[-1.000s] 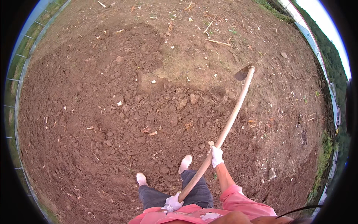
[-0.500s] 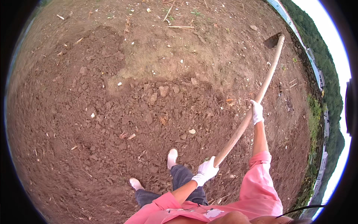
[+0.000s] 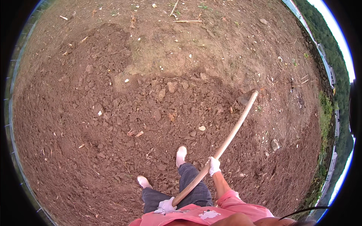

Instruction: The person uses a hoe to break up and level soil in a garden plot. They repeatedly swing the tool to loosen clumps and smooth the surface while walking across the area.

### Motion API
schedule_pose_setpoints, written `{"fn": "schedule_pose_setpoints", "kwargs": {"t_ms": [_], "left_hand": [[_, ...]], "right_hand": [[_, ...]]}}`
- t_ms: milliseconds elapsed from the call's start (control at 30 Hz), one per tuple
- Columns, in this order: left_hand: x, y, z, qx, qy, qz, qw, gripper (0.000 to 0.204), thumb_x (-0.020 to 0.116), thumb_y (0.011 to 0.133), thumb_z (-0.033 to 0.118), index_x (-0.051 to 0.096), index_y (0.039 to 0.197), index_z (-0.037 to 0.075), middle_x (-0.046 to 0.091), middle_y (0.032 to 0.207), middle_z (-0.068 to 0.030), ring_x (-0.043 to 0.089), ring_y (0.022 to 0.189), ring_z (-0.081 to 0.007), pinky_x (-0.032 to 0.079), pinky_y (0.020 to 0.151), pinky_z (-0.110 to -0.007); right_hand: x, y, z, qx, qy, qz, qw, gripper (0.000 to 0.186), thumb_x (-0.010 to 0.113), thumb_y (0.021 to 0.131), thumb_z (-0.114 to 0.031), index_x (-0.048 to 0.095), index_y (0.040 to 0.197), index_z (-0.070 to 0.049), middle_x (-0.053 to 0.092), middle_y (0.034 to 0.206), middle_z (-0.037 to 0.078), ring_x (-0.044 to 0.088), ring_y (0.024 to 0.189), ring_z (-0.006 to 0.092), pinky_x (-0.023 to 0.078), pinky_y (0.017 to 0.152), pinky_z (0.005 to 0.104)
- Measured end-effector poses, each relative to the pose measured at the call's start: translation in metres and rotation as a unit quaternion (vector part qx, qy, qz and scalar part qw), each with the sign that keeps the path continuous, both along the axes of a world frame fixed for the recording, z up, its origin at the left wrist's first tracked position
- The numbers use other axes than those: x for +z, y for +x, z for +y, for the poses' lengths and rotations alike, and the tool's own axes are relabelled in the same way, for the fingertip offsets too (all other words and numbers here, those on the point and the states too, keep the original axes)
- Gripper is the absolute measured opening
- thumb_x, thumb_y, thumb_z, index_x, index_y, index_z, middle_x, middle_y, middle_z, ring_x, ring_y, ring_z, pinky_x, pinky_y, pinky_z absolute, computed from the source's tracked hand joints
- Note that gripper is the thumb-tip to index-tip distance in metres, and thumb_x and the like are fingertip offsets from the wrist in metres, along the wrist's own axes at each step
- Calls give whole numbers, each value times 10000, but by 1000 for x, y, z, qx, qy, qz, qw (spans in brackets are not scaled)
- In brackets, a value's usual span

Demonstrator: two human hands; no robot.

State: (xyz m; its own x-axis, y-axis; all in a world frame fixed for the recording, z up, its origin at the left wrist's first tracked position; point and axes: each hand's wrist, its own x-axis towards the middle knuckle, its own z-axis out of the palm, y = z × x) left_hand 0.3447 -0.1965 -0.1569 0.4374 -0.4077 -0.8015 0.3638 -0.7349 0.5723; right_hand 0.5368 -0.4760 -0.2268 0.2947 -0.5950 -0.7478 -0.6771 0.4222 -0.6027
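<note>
I grip a long pale wooden hoe handle (image 3: 233,132) with both hands, each in a white glove. My left hand (image 3: 166,205) is closed round the lower end, low in front of my pink shirt. My right hand (image 3: 213,166) is closed round the shaft higher up, to the right of my boots. The dark metal hoe blade (image 3: 244,99) is down at the broken brown soil (image 3: 162,113), ahead and to the right, at the edge of a loosened band. My light boots (image 3: 181,155) stand on turned clods.
A smoother, paler patch of ground (image 3: 169,56) lies ahead, with dry stalks (image 3: 187,21) beyond it. A stone (image 3: 275,144) lies to the right. A railing runs along the far left. At the right rim are a stone wall (image 3: 325,84), green weeds and wooded hills.
The hoe went up and to the right half a second ago and has since come down and back toward me, with both hands drawn lower and nearer my body.
</note>
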Motion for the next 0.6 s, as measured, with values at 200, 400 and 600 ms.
{"fn": "schedule_pose_setpoints", "kwargs": {"t_ms": [200,400,600], "left_hand": [[2,85,-38,23,-73,-183,980,355,539,709,300,453,1031,178,605,743,-153,591,682,-353,454,607,-460],[56,223,-131,52,-164,-231,958,355,561,719,264,426,1011,114,603,749,-169,588,715,-367,446,613,-459],[68,282,-188,106,-138,-220,960,317,525,750,284,430,984,92,596,700,-194,589,693,-381,447,613,-478]], "right_hand": [[112,76,-40,0,-34,-188,982,100,562,725,-77,481,764,-36,464,555,38,471,450,154,424,413,290],[227,204,-107,68,-170,-313,932,124,573,789,-165,498,767,-69,473,587,0,455,488,108,403,452,238],[195,290,-173,125,-159,-266,943,86,568,762,-130,507,737,-76,465,552,2,446,446,109,395,417,242]]}}
